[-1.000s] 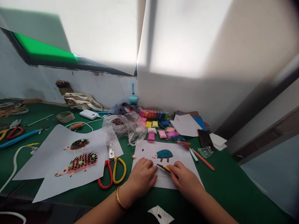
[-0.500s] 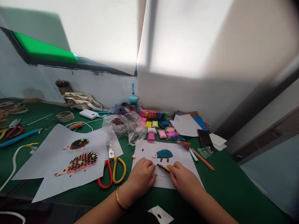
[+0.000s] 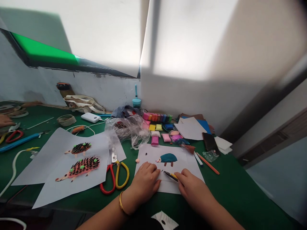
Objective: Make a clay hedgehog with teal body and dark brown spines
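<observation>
My right hand is closed round a craft knife with a black and yellow handle, its tip low over the white paper. Tiny dark slivers lie beside that tip. My left hand rests palm down on the paper's left part, fingers loosely bent; what is under them is hidden. Above the hands on the sheet is a hedgehog figure with a teal body, pale face and brown legs. A small black lump and a pale ball lie at the sheet's upper left.
Red-and-yellow-handled scissors lie left of my hands, beside paper with two spiky hedgehog figures. Coloured clay packets and a plastic bag are behind. An orange pen and phone lie right. Another person's hand shows far left.
The knife in my right hand has moved slightly right and down, away from my left hand, exposing the dark slivers. Another person's hand has come in at the left edge.
</observation>
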{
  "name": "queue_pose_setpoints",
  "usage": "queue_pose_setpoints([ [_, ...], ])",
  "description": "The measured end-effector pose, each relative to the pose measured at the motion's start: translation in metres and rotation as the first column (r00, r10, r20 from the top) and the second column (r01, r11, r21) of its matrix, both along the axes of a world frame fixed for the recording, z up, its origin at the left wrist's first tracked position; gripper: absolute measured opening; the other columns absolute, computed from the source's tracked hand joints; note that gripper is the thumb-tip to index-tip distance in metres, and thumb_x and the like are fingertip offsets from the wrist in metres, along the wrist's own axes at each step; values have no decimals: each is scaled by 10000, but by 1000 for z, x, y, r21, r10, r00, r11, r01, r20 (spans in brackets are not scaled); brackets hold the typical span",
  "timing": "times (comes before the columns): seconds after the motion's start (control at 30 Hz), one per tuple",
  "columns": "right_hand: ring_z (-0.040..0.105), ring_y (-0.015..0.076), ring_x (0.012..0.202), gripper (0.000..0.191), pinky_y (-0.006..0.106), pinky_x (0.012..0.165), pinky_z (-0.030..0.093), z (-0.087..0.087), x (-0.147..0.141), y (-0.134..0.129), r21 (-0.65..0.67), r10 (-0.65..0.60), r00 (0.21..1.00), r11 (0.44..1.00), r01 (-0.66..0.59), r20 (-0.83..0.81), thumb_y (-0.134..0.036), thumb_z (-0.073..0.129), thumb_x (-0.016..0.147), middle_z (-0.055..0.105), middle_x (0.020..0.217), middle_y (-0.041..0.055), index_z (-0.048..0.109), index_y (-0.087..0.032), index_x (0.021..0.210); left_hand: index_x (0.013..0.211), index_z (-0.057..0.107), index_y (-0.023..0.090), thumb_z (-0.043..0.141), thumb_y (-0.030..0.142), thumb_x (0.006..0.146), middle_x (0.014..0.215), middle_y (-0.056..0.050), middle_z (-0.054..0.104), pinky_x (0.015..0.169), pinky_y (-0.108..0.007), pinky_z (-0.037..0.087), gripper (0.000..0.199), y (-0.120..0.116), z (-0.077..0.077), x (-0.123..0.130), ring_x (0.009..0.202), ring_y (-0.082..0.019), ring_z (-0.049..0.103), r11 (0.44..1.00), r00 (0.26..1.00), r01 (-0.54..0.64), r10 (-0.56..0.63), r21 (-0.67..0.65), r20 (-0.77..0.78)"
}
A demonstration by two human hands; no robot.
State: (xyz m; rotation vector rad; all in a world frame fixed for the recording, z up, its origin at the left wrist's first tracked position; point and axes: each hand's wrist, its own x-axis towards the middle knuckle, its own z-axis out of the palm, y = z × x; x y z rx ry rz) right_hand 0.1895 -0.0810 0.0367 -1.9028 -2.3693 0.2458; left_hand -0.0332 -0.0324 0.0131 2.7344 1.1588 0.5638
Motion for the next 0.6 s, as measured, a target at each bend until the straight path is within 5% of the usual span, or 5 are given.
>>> queue_pose_setpoints([
  [0.3,604,213,847,386,292,648,457,-13,43,21,290,-137,990,947,139,-29,-269,391,942,606,996,96,617,-225,1251,1223,580,239,615,283,845,1093,-79,576,958,-471,421,381,-1,0,-1,1052,-278,504,1000,1000,13,-13,0,-28],
  [0.43,588,265,934,354,349,709,472,-23,64,35,263,-207,977,946,190,42,-212,448,897,609,1010,115,650,-229,1189,1228,584,255,604,297,858,1104,-76,569,995,-495,397,373,0,1,-1,1060,-271,506,1000,999,19,-19,-9,-49],
  [0.53,539,294,1067,364,430,869,445,-20,51,33,322,-113,993,942,96,33,-191,485,868,597,1125,121,654,-237,1187,1229,585,261,607,291,857,1106,-74,570,1025,-517,371,374,0,0,-1,1065,-271,506,1000,998,21,-21,-3,-56],
  [0.6,541,259,1030,357,401,880,438,-17,30,29,296,60,998,954,-50,-24,-203,478,888,603,1094,101,653,-253,1195,1218,589,260,611,280,853,1097,-72,571,1032,-520,363,366,-1,0,-1,1062,-269,507,1000,999,20,-20,9,-49],
])
